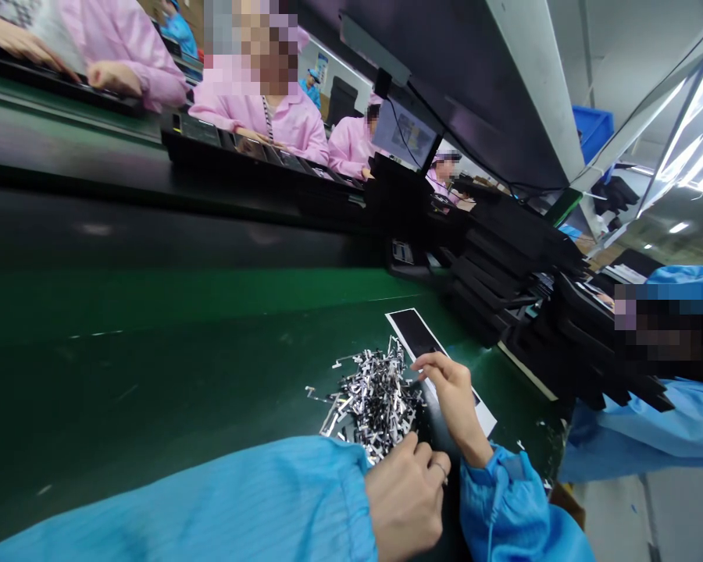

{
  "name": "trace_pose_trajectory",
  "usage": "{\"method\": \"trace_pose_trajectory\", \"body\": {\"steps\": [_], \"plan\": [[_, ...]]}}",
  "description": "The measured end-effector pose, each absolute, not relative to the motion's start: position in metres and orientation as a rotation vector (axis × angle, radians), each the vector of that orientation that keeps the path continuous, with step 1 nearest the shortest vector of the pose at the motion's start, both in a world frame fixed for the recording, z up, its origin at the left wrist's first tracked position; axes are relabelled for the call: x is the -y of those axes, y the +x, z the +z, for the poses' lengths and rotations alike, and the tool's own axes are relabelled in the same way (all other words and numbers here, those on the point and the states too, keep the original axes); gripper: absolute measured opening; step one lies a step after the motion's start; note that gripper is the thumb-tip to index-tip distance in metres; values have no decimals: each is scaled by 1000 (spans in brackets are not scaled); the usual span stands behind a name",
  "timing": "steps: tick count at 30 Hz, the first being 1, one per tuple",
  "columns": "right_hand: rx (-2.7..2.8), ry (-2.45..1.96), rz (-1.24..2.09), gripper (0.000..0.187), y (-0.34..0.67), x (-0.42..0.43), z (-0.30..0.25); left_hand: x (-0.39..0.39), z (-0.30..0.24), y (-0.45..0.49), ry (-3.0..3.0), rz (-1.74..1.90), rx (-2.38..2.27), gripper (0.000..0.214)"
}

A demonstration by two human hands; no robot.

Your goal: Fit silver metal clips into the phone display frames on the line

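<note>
A pile of several small shiny metal parts lies on the green belt. Beside it lies a long black strip with a white border. My right hand reaches over the strip, its fingertips pinched together at the pile's edge on something too small to name. At the near edge of the pile is my left hand, which wears a ring. Its fingers are curled in, and what they hold, if anything, is hidden. Both arms are in blue sleeves.
Stacks of black trays stand to the right of the belt, with a person in blue next to them. Across the belt, people in pink work at black trays. A small screen hangs above.
</note>
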State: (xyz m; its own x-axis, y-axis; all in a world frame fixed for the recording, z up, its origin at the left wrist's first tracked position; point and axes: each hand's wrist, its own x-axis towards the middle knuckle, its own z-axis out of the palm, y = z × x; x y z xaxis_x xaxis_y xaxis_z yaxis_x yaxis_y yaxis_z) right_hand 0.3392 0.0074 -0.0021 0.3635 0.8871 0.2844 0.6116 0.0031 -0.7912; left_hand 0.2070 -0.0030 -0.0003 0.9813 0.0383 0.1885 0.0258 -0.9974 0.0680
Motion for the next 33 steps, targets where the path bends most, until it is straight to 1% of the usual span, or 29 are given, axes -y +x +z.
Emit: {"method": "trace_pose_trajectory", "body": {"steps": [7,14,16,18,20,23,25,30,33], "plan": [[1347,-1720,348,28,340,-7,-2,-18,22,194,2856,400,-222,11],[1360,-1736,339,20,338,-6,1,-68,39,180,2449,521,-657,12],[1377,-1748,336,18,337,-6,2,-77,37,179,2378,487,-738,10],[1407,-1762,329,18,336,-6,0,-84,33,179,2338,423,-773,20],[1454,-1773,313,24,336,-6,-4,-88,31,178,2321,368,-804,28],[1557,-1778,282,34,335,-8,-13,-96,29,174,2325,330,-910,29],[1615,-1788,262,38,334,-10,-20,-102,27,169,2349,292,-991,32],[1669,-1797,246,34,334,-12,-22,-114,15,153,2463,102,-1000,37],[1656,-1771,257,32,335,-13,-17,-114,7,153,2520,41,-914,34]]}}
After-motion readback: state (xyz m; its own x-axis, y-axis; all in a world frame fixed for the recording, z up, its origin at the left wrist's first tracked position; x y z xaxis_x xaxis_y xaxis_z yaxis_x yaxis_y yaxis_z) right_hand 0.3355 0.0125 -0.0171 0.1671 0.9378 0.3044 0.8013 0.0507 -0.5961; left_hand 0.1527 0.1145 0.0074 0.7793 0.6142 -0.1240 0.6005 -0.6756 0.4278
